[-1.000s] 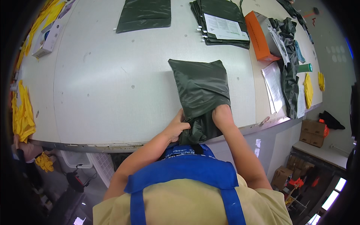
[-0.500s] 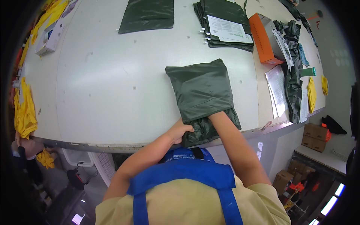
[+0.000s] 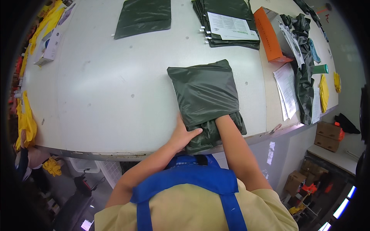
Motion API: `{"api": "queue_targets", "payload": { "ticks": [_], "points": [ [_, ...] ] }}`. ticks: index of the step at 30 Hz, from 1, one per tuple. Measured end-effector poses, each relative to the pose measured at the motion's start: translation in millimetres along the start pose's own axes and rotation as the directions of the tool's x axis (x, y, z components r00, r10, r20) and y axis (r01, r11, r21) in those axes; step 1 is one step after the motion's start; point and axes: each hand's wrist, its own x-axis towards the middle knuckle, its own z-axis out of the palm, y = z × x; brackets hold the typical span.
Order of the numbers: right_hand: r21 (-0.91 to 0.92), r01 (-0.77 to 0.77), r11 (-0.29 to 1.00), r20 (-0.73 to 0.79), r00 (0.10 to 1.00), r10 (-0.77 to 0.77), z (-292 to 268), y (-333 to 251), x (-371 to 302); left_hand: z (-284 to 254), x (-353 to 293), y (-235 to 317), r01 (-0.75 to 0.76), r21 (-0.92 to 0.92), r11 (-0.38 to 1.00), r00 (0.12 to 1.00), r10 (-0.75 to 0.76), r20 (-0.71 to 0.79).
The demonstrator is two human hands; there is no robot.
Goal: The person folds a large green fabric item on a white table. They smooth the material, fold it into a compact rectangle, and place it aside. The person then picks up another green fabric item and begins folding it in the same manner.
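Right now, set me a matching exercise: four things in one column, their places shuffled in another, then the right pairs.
1. Left hand
2. Right forearm
3. Printed sheet
4. Orange-sided box

A. lying on the dark green stack
B. running in under the upper layer of the pouch
C. just right of the stack
D. touching the pouch's near left edge

Pairs: 1-D, 2-B, 3-A, 4-C

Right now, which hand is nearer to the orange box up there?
The right hand. It is under the upper layer of the dark green pouch, left of the orange box and lower in view. The left hand is farther left, thumb on the pouch's lower left part.
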Motion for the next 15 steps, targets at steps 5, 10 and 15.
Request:
{"api": "queue_targets", "payload": {
  "ticks": [5, 10, 15],
  "points": [
    [0.009, -0.022, 1.0, 0.001, 1.0, 0.022, -2, -6, -5, 17, 25, 57, -0.619, 0.785, 0.034, 0.649, 0.585, 0.486],
    [0.029, 0.016, 0.999, -0.012, 1.0, -0.015, 2, -24, -35, 47, 67, 58, -0.745, 0.665, -0.055, 0.558, 0.494, 0.667],
    [0.007, 0.009, 1.0, 0.003, 1.0, -0.009, -13, -20, -67, 92, 90, 31, -0.756, 0.648, 0.091, 0.634, 0.347, 0.691]
  ]
}}
